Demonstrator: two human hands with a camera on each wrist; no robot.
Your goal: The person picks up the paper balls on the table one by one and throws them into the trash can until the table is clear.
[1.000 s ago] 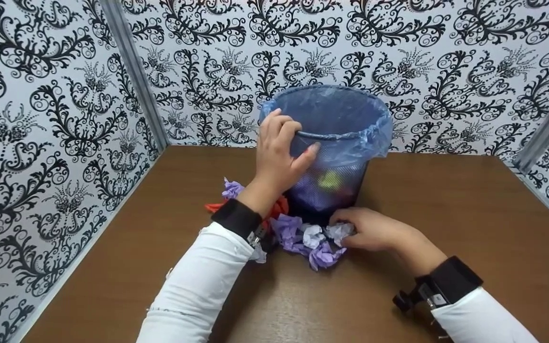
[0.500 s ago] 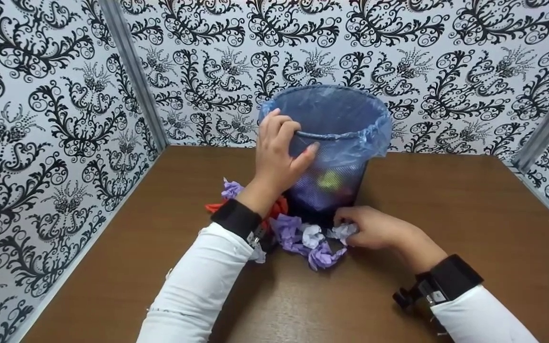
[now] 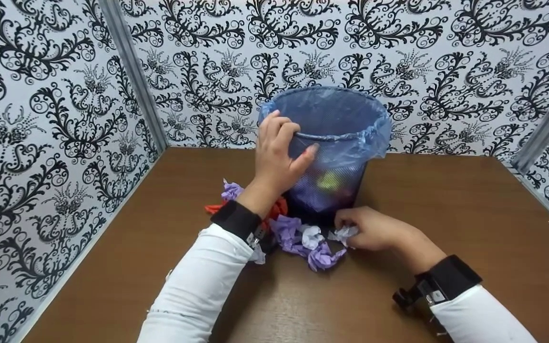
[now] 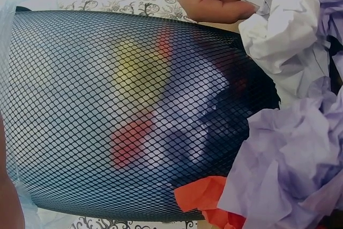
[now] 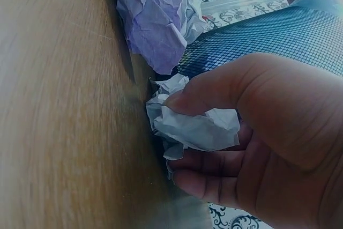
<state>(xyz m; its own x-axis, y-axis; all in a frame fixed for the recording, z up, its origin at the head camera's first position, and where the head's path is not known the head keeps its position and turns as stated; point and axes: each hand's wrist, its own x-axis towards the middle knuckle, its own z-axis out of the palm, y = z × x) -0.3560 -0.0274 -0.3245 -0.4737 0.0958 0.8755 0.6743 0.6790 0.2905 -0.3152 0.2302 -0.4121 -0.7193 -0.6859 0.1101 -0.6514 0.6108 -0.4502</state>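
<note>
Head view shows the left hand (image 3: 277, 150) at the near-left rim of the mesh bin (image 3: 324, 195), fingers hooked over the edge and the blue liner (image 3: 350, 150), thumb against the outside; the bin stands upright on the worktop (image 3: 446, 224). By the bin's base, the right hand (image 3: 374, 229) pinches a crumpled pale paper (image 5: 198, 127) between thumb and fingers, low over the worktop; whether they touch is hard to tell. Just left lie a white paper ball (image 3: 311, 237) and lilac papers (image 3: 322, 257), with orange paper (image 4: 206, 197) beyond. The pale paper looks light and loosely creased, so a slack pinch could let it slip. A hasty lift might snag and scatter its neighbours, while too hard a pull by the left hand might tip the bin or drag the liner loose
</note>
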